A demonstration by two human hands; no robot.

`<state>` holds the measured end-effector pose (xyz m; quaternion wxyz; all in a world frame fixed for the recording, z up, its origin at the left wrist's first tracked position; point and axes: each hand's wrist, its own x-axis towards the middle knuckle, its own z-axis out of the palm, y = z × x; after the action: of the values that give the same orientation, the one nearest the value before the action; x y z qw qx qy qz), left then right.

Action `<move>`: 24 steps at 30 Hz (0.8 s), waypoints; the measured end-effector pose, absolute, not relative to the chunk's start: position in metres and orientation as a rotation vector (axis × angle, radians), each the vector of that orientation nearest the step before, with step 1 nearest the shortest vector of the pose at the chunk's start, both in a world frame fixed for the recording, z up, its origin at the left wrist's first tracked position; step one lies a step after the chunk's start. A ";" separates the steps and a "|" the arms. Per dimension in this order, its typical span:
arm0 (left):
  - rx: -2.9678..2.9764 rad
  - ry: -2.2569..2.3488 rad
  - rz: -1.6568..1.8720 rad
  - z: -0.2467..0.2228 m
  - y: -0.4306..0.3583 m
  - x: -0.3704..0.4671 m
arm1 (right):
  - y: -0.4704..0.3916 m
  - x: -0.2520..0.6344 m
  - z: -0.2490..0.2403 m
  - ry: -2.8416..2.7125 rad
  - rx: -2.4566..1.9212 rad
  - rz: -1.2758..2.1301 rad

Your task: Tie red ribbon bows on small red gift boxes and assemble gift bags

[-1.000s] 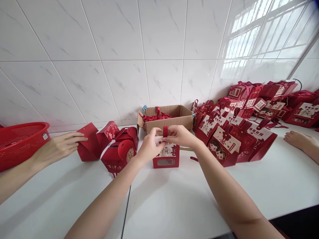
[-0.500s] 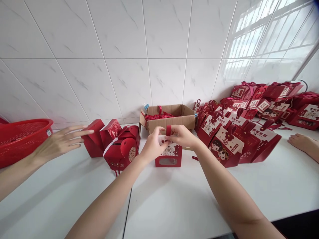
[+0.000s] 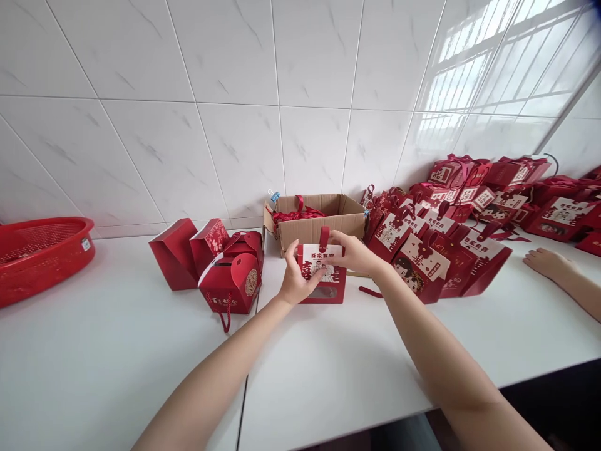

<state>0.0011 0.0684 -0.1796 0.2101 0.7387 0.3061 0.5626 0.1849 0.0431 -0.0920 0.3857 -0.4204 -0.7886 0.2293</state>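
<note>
Your red gift box (image 3: 333, 278) stands upright at the centre of the frame, its base on the white table (image 3: 291, 376). Its front carries a white panel with a line of dark red characters across the top, larger red characters at both sides, and a line-drawn pair of figures between them, partly covered by your thumb. Below the panel sits a clear oval window (image 3: 325, 292) in the red card, and a dark red strap (image 3: 324, 237) loops above the top edge.

Your left hand (image 3: 298, 279) grips the left side, fingers around the edge and thumb across the front. Your right hand (image 3: 354, 254) holds the upper right corner narrowly, beside the strap; some fingertips are hidden.

Just behind is an open cardboard box (image 3: 328, 227) with red ribbon (image 3: 298, 215) inside. Other red boxes stand at centre left, and at the right edge another person's hand (image 3: 549, 263) rests on the table
</note>
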 end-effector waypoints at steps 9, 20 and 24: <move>1.902 0.793 1.143 -0.191 0.080 -0.008 | 0.025 0.175 -0.182 -1.494 -1.053 0.938; 1.955 0.822 1.054 -0.197 0.080 -0.010 | 0.017 0.173 -0.189 -1.468 -1.087 0.859; 2.006 0.784 1.034 -0.195 0.078 -0.010 | 0.006 0.169 -0.180 -1.422 -1.091 0.818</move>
<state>-0.0100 0.0785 -0.1952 0.3676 0.7808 0.3052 0.4027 0.1691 0.0058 -0.1800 0.5530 -0.4613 -0.6014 0.3460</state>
